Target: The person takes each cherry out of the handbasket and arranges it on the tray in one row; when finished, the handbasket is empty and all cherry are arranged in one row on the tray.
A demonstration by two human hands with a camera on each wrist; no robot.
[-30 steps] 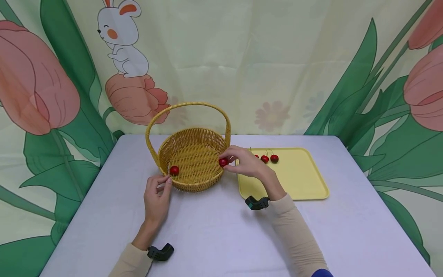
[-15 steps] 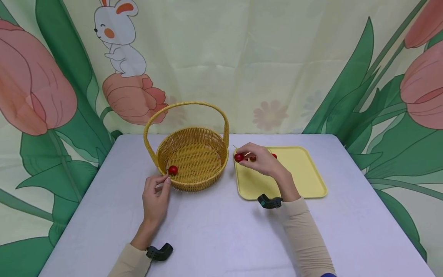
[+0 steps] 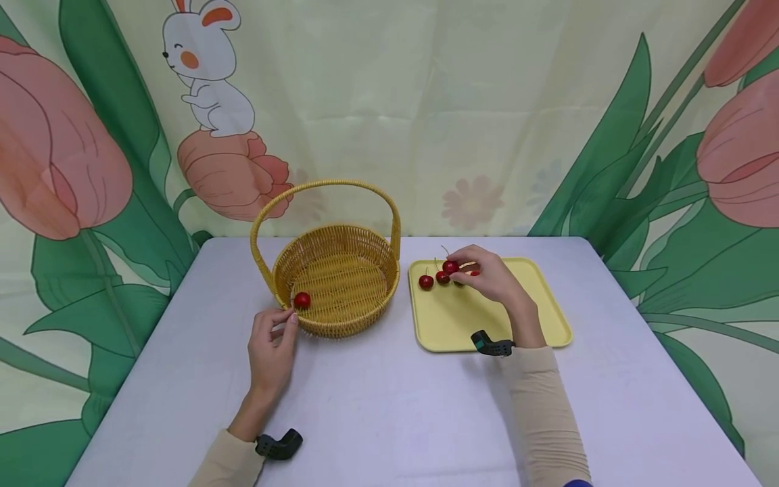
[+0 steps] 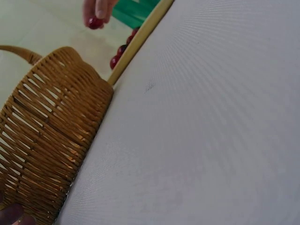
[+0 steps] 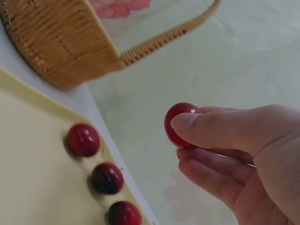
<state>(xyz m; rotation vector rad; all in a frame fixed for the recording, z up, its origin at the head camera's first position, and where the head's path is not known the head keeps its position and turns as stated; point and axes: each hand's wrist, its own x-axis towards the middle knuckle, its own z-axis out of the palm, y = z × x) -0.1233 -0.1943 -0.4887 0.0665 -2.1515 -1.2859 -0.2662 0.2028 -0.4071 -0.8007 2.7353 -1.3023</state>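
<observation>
My right hand (image 3: 489,276) pinches a red cherry (image 3: 450,267) between thumb and fingers, above the back of a yellow tray (image 3: 487,325). In the right wrist view the held cherry (image 5: 180,124) is apart from the ones below it. Several more cherries lie in a row on the tray, one of them (image 3: 426,282) at its left end; my hand partly covers others. My left hand (image 3: 270,348) holds the near-left rim of a wicker basket (image 3: 341,329) between thumb and fingers. Inside the basket, one cherry (image 3: 301,300) sits close to those fingers.
The basket's tall arched handle (image 3: 328,182) stands upright. A white cloth (image 3: 377,412) covers the table. Behind it hangs a curtain (image 3: 365,101) printed with tulips and a rabbit. A dark device (image 3: 280,444) is strapped to each wrist.
My right hand has carried its cherry rightward from the basket's right rim to over the tray, uncovering cherries on the tray's left side. The left hand stays at the basket rim.
</observation>
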